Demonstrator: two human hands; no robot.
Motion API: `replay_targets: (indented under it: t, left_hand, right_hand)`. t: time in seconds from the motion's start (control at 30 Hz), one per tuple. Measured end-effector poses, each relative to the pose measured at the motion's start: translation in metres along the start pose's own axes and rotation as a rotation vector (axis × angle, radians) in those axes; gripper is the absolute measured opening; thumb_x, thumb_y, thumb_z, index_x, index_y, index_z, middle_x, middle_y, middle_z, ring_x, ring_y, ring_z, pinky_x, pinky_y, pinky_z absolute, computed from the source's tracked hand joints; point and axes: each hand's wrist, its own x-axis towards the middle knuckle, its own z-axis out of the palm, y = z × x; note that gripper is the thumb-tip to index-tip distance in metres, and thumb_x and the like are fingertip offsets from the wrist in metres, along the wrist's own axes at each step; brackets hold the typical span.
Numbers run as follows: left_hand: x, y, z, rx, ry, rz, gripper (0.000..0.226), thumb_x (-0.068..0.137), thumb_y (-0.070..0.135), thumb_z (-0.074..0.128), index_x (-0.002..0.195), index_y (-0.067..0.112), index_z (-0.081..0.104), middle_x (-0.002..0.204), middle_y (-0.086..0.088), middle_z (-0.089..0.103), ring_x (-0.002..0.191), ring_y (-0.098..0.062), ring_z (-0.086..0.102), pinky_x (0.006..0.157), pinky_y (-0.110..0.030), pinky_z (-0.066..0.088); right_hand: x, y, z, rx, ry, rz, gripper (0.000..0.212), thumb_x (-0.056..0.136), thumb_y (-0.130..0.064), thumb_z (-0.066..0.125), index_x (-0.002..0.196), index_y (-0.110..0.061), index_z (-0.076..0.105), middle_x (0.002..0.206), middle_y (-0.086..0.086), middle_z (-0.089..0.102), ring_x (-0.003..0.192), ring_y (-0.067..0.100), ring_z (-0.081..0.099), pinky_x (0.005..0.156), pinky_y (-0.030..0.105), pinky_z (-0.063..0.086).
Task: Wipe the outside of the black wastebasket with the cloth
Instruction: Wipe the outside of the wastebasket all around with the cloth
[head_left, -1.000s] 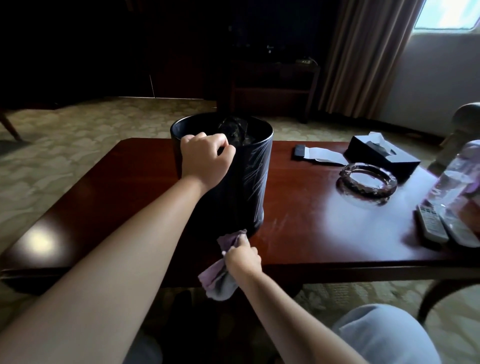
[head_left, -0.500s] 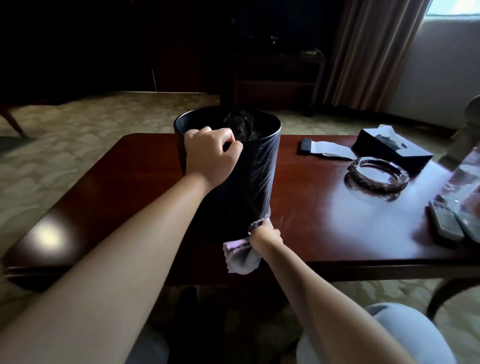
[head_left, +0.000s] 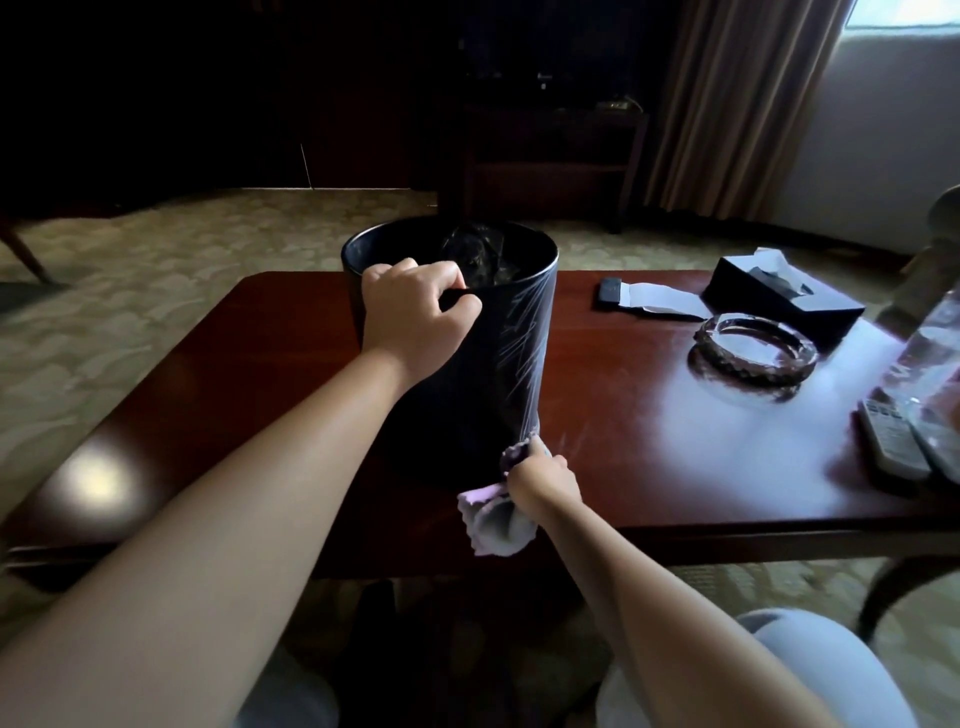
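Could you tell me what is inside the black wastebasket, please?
Inside the black wastebasket, crumpled dark plastic, apparently a liner or bag, shows near the far rim. The left hand, gripping the near rim, and the near wall hide the bottom and anything below.

Single head-worn wide-angle view, looking forward and down from above the person's lap across the table (head_left: 649, 483), close over both forearms, with the wastebasket (head_left: 467, 374) near frame centre and the carpet (head_left: 130, 270) and curtain (head_left: 737, 104) beyond it.

Black wastebasket (head_left: 498, 364), seemingly pale pink cloth (head_left: 493, 514), reddish-brown table (head_left: 597, 364), leaf-patterned beige carpet (head_left: 156, 291).
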Motion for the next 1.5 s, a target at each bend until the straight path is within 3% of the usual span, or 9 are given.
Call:
replay_targets:
  t: [0.13,0.33,0.57,0.73,0.87,0.93,1.13,1.27,1.5]
  left_hand:
    - [0.001,0.0,0.0,0.004,0.0,0.009,0.017,0.074,0.031,0.047,0.062,0.019,0.053,0.048,0.011,0.036,0.06,-0.001,0.04,0.084,-0.027,0.022]
    - [0.001,0.0,0.002,0.01,0.022,0.002,0.02,0.073,0.031,0.046,0.061,0.017,0.053,0.047,0.011,0.036,0.058,-0.003,0.04,0.084,-0.027,0.023]
    - [-0.002,0.007,-0.007,0.006,-0.05,-0.032,0.021,0.073,0.035,0.045,0.069,0.018,0.056,0.054,0.009,0.038,0.065,0.003,0.036,0.083,-0.022,0.019]
    - [0.001,0.0,-0.002,0.02,-0.023,0.005,0.021,0.075,0.033,0.047,0.063,0.017,0.055,0.049,0.011,0.038,0.062,-0.007,0.042,0.083,-0.024,0.02]
    - [0.001,-0.004,0.003,0.035,0.021,0.037,0.036,0.083,0.041,0.039,0.051,0.026,0.036,0.044,0.011,0.034,0.056,-0.003,0.039,0.083,-0.028,0.024]
    - [0.002,-0.003,0.003,0.046,0.001,0.033,0.04,0.085,0.044,0.032,0.05,0.024,0.027,0.045,0.009,0.032,0.056,-0.003,0.038,0.082,-0.028,0.023]
    - [0.003,-0.003,0.0,0.071,-0.052,0.03,0.039,0.088,0.038,0.027,0.053,0.021,0.026,0.048,0.008,0.032,0.059,-0.005,0.039,0.081,-0.03,0.024]
    - [0.003,-0.004,0.002,0.072,0.0,0.059,0.036,0.084,0.038,0.027,0.052,0.022,0.025,0.046,0.008,0.031,0.058,-0.011,0.039,0.079,-0.03,0.023]
    - [0.003,-0.005,0.002,0.118,-0.038,0.061,0.034,0.086,0.035,0.035,0.053,0.025,0.032,0.05,0.009,0.038,0.07,-0.017,0.049,0.083,-0.027,0.022]
  right_hand:
    - [-0.002,0.003,0.001,-0.023,0.029,-0.046,0.052,0.089,-0.021,0.04,0.138,-0.031,0.03,0.13,0.014,0.042,0.12,0.033,0.043,0.099,0.04,0.039]
    - [-0.036,0.011,0.027,-0.187,0.087,-0.181,0.06,0.091,-0.02,0.037,0.147,-0.025,0.015,0.133,0.012,0.039,0.12,0.03,0.041,0.091,0.036,0.04]
    - [-0.01,0.008,0.008,-0.133,0.114,-0.106,0.047,0.089,-0.026,0.039,0.135,-0.025,0.033,0.128,0.013,0.047,0.116,0.031,0.048,0.091,0.038,0.041]
    - [-0.021,0.012,0.018,-0.157,0.136,-0.169,0.055,0.091,-0.026,0.035,0.145,-0.028,0.021,0.13,0.011,0.044,0.118,0.03,0.045,0.092,0.036,0.039]
    - [-0.035,0.017,0.037,-0.239,0.222,-0.237,0.054,0.094,-0.029,0.03,0.147,-0.024,0.018,0.129,0.01,0.045,0.116,0.028,0.044,0.091,0.036,0.038]
    - [-0.029,0.013,0.034,-0.211,0.215,-0.198,0.055,0.095,-0.029,0.03,0.148,-0.023,0.016,0.132,0.01,0.044,0.119,0.028,0.043,0.092,0.036,0.037]
    - [-0.033,0.005,0.025,-0.141,0.126,-0.127,0.059,0.094,-0.026,0.033,0.149,-0.023,0.012,0.136,0.01,0.04,0.122,0.028,0.041,0.097,0.036,0.036]
    - [-0.046,-0.019,0.03,0.104,0.099,-0.122,0.064,0.096,-0.029,0.043,0.149,-0.019,0.008,0.138,0.012,0.036,0.126,0.03,0.039,0.099,0.037,0.035]
    - [-0.06,-0.022,0.05,0.346,0.135,-0.145,0.06,0.098,-0.031,0.035,0.149,-0.027,0.005,0.134,0.014,0.036,0.121,0.031,0.042,0.098,0.036,0.035]
